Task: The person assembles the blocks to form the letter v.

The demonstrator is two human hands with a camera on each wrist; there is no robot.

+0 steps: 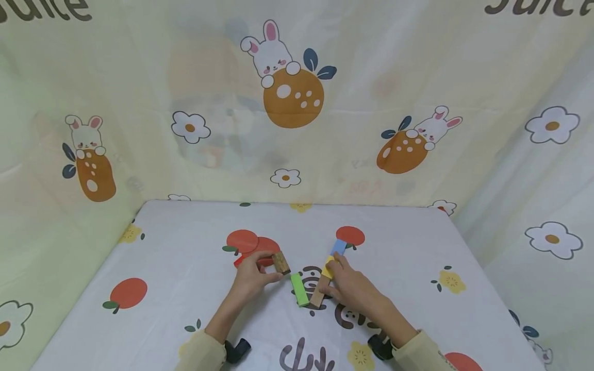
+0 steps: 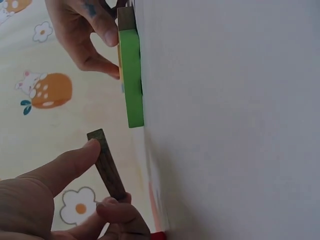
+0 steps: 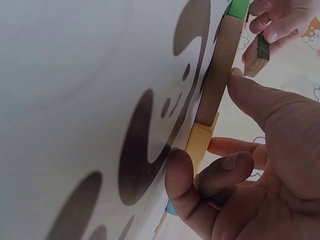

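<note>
My left hand point(image 1: 250, 278) pinches a dark brown wooden block point(image 1: 280, 263) between thumb and fingers, held tilted above the tablecloth. A green block point(image 1: 299, 290) lies just right of it. A slanting row begins near the green block's lower end: a tan wooden block point(image 1: 319, 291), a yellow block point(image 3: 199, 143) and a blue block point(image 1: 339, 247). Over this row, my right hand point(image 1: 355, 288) has its curled fingers about the yellow block and its thumb against the tan block. Part of a red block point(image 1: 238, 261) shows behind my left hand, which hides the rest.
The blocks lie on a white tablecloth point(image 1: 176, 268) printed with fruit, flowers and dark lettering. A cream curtain point(image 1: 209, 170) with rabbits and oranges hangs behind the table's far edge. Dark wrist devices point(image 1: 237, 351) sit at both cuffs.
</note>
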